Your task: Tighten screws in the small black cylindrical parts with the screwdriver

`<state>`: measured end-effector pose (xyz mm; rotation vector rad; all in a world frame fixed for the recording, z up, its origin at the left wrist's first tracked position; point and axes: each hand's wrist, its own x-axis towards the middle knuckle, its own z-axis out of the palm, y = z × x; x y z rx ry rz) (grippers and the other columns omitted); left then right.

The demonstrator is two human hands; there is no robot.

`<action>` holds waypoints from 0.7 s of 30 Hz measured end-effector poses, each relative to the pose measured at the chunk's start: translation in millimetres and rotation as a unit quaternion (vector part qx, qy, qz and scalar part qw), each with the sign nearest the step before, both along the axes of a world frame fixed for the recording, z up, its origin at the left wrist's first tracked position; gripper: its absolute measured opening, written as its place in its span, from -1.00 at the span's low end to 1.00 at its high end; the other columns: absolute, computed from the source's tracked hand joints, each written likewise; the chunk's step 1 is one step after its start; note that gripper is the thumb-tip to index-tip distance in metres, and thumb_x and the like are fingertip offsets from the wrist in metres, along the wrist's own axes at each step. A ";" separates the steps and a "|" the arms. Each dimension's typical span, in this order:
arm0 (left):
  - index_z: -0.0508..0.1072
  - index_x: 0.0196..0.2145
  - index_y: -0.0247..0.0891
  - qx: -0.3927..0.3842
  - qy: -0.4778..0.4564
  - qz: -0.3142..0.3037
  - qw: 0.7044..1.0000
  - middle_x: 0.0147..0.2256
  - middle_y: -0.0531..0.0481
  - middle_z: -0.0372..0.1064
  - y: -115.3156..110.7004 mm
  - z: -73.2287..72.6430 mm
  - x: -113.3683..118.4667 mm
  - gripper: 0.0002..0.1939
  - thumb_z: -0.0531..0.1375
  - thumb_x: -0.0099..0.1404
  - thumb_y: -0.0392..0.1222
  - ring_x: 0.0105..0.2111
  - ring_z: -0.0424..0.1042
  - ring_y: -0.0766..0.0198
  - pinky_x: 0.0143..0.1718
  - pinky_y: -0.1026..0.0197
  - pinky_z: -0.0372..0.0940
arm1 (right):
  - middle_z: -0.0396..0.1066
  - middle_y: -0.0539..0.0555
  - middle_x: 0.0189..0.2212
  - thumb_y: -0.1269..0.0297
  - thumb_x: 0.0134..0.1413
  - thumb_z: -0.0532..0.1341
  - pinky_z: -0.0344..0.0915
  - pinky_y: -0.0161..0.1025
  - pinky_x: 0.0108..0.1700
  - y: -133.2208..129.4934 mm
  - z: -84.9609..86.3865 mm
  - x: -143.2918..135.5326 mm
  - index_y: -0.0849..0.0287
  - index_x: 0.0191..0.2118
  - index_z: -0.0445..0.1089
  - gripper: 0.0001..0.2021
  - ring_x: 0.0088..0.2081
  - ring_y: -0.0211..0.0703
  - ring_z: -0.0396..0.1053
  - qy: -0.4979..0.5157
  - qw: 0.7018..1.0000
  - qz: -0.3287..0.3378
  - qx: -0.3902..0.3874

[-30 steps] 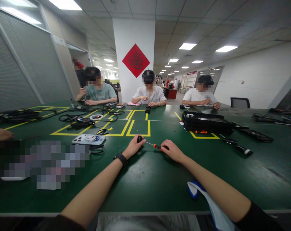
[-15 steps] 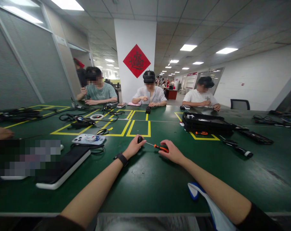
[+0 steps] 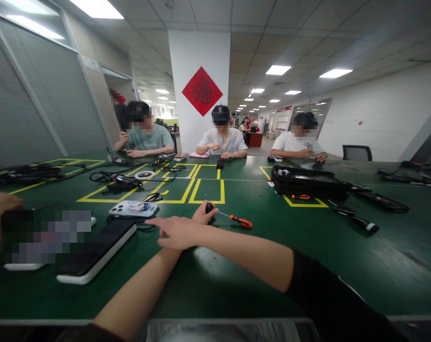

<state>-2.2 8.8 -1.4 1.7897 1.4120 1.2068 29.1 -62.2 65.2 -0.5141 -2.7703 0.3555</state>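
My left hand rests on the table with its fingers closed round a small black rounded object, mostly hidden by the fingers. Just to its right lies a screwdriver with an orange and black handle, its thin shaft pointing at that object. My right hand crosses over my left wrist, index finger stretched to the left and nothing visible in it. Its fingertip comes near a black cable and the dark-topped, white-edged device. Behind them lies a phone with a light case.
Another person's hand is at the left edge beside a blurred phone. A black case, a second orange screwdriver and a black tool lie to the right. Tangled cables spread at the back left. Several people sit opposite.
My right hand has let go of the screwdriver, which now lies on the table, and has swung left across my left forearm. My left hand stays in place with the black object.
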 end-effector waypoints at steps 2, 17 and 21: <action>0.28 -0.33 -0.20 0.012 -0.009 -0.039 0.999 -0.45 0.08 0.27 0.1 -1.4 -2.4 -0.74 0.12 0.07 0.00 -0.39 0.29 0.28 -0.30 0.18 0.22 | 0.35 0.03 -0.16 0.24 -0.04 0.09 0.25 -0.13 -0.27 5.8 -7.3 -36.8 -0.07 0.17 -0.07 -0.39 -0.23 -0.02 0.33 -0.045 0.999 0.017 -0.020; 0.28 -0.29 -0.24 0.026 -0.013 -0.049 0.998 -0.43 0.06 0.30 -8.8 1.4 -3.0 -0.69 0.10 0.11 0.02 -0.43 0.28 0.33 -0.35 0.25 0.19 | 0.21 0.19 0.02 0.20 -0.01 0.03 0.30 0.01 -0.24 9.4 -14.4 -95.3 -0.05 0.18 -0.07 -0.42 -0.06 0.15 0.28 -0.092 0.995 -0.027 -0.022; 0.29 -0.30 -0.25 0.013 -0.015 -0.041 0.999 -0.46 0.07 0.29 -9.9 5.8 -2.2 -0.68 0.12 0.08 0.03 -0.43 0.28 0.32 -0.36 0.24 0.19 | 0.27 0.18 -0.04 0.23 0.01 0.02 0.30 -0.04 -0.28 3.7 -1.4 -76.9 -0.01 0.21 -0.16 -0.39 -0.15 0.10 0.34 -0.057 0.998 -0.026 -0.011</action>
